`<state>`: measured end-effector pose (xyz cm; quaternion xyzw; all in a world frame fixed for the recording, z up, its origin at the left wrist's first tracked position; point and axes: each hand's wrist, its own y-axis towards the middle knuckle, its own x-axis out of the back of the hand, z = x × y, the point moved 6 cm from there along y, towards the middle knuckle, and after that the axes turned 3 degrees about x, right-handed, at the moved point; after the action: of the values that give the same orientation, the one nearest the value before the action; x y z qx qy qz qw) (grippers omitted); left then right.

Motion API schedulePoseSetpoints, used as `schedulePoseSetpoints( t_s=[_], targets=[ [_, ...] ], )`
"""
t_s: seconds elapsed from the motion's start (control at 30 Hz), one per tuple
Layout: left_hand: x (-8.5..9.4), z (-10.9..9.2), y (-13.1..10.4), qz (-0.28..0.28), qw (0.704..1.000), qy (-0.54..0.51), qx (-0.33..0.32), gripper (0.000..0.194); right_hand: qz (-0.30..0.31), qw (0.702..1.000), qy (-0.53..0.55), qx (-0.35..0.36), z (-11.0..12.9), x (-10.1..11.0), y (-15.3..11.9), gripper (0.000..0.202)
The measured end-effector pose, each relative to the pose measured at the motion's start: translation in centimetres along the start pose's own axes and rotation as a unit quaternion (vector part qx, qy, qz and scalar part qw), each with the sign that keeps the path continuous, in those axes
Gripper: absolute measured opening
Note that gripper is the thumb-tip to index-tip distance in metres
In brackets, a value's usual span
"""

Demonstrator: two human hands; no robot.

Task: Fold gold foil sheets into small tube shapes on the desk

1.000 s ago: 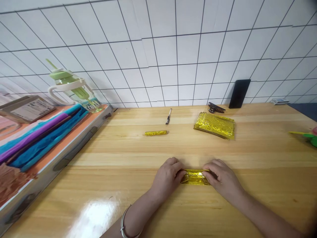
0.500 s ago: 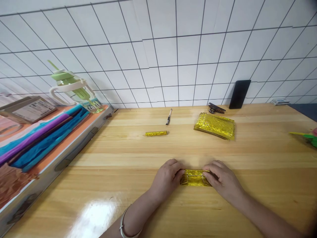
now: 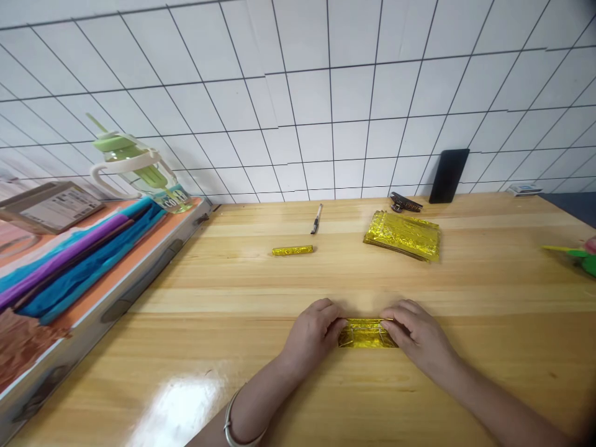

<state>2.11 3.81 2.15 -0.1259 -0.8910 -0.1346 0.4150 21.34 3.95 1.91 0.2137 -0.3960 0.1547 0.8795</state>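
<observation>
A strip of gold foil paper (image 3: 367,335) lies on the wooden table near the front, with folded creases along it. My left hand (image 3: 314,332) pinches its left end, and my right hand (image 3: 414,332) pinches its right end. Both hands have their fingers curled at the upper edge of the strip. Farther back lies a narrow gold roll (image 3: 292,250). A stack of gold foil sheets (image 3: 403,236) sits to the right of the roll.
A pen (image 3: 316,218), a black claw clip (image 3: 405,202) and a black phone-like slab (image 3: 449,176) are at the back. On the left, a board (image 3: 112,264) bears coloured paper, a box (image 3: 51,206) and a green-lidded bottle (image 3: 135,164). Something green (image 3: 584,262) lies far right.
The lower part of the gold strip looks slightly shorter than before, its lower edge a little higher. Both hands stay in nearly the same place, and the view has shifted slightly.
</observation>
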Motion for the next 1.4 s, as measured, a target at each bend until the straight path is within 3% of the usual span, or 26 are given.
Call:
schedulePoseSetpoints(
  t_s=[0.37, 0.87, 1.17, 1.4],
  targets=[
    [0.3, 0.0, -0.1, -0.007, 1.000, -0.018, -0.008, 0.016, -0.035, 0.999, 0.012, 0.016, -0.2, 0.2, -0.2, 0.016],
    [0.6, -0.6, -0.4, 0.002, 0.998, -0.043, -0.055, 0.011, -0.010, 0.999, 0.036, 0.025, 0.1, 0.3, -0.3, 0.014],
    [0.4, -1.9, -0.7, 0.029, 0.994, -0.021, -0.103, 0.014, 0.051, 0.995, 0.051, 0.067, 1.3, 0.5, -0.4, 0.019],
    [0.3, -2.0, -0.7, 0.050, 0.993, -0.010, -0.105, 0.015, 0.080, 0.992, 0.026, 0.089, 1.6, 0.5, -0.5, 0.023]
  ],
)
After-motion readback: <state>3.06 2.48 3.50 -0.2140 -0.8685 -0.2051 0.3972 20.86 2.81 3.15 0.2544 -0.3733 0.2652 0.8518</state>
